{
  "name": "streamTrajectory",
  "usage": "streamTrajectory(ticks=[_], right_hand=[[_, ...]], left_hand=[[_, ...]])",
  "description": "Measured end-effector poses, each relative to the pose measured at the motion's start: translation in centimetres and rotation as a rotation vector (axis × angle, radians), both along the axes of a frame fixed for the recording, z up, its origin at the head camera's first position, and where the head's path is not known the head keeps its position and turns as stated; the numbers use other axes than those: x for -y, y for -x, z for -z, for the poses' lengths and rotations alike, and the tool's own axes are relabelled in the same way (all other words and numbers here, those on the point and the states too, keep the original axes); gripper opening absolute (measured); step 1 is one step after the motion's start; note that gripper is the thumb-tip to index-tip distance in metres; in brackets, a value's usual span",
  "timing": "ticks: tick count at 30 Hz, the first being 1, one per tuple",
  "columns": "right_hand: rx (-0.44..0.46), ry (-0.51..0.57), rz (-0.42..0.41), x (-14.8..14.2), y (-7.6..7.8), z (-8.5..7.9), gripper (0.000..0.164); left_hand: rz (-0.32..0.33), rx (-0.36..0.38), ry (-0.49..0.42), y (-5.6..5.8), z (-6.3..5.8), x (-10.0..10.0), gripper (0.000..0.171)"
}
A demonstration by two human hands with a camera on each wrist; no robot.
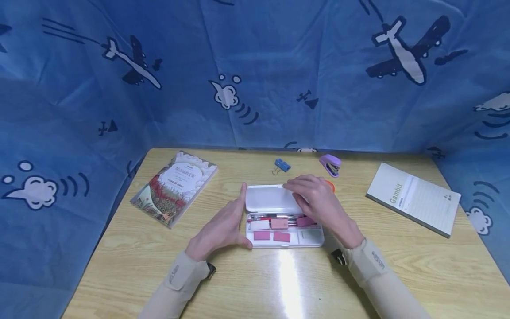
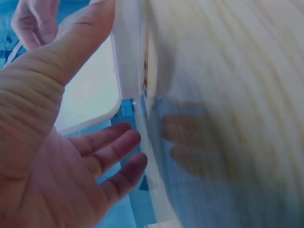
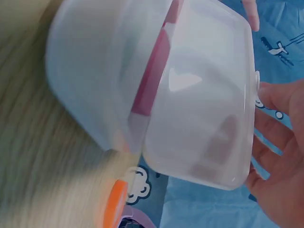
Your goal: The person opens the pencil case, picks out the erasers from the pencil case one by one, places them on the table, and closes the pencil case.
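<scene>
"Near the middle of the table (image 1: 119,266), what's between those hands?"

"An open pencil case (image 1: 275,245), erasers (image 1: 261,235) and pens (image 1: 275,216) inside. The left hand (image 1: 221,226) braces its side, fingers straight, thumb spread; the right hand (image 1: 316,197) reaches extended fingers to the raised lid (image 1: 264,197)."

"How should that lid be handled?"

"I'd keep the case steady, guide the lid by its middle, and keep the thumb out of its path."

"Room to move?"

"Bare wood toward the near edge. Behind, a clip (image 1: 282,165) and stapler (image 1: 330,164) sit toward the back edge; something orange (image 1: 331,186), too hidden to name, is beside the right hand. Book (image 1: 175,188) left, notebook (image 1: 414,197) right, both well apart."
</scene>
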State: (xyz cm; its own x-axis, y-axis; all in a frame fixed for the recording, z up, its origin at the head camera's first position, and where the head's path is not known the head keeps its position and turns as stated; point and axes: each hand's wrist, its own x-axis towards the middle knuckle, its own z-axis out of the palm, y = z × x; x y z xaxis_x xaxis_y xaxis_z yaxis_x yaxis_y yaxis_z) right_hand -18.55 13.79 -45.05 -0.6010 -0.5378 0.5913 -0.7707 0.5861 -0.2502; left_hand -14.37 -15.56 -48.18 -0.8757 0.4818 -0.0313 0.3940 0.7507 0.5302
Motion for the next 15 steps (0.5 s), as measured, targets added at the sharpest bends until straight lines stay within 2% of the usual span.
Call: streamTrajectory(ticks=[6, 10, 15], right_hand=[[0.14, -0.078, 0.054, -0.3, 0.46, 0.46, 0.042], [0.234, -0.132, 0.109, -0.3, 0.66, 0.64, 0.048], [0.308, -0.174, 0.151, -0.18, 0.87, 0.65, 0.052]], left_hand=[[0.026, 0.0, 0.049, -0.13, -0.05, 0.18, 0.152], [0.008, 0.037, 0.071, -0.11, -0.12, 0.22, 0.14], [-0.013, 0.056, 0.11, 0.0, -0.18, 0.22, 0.137]])
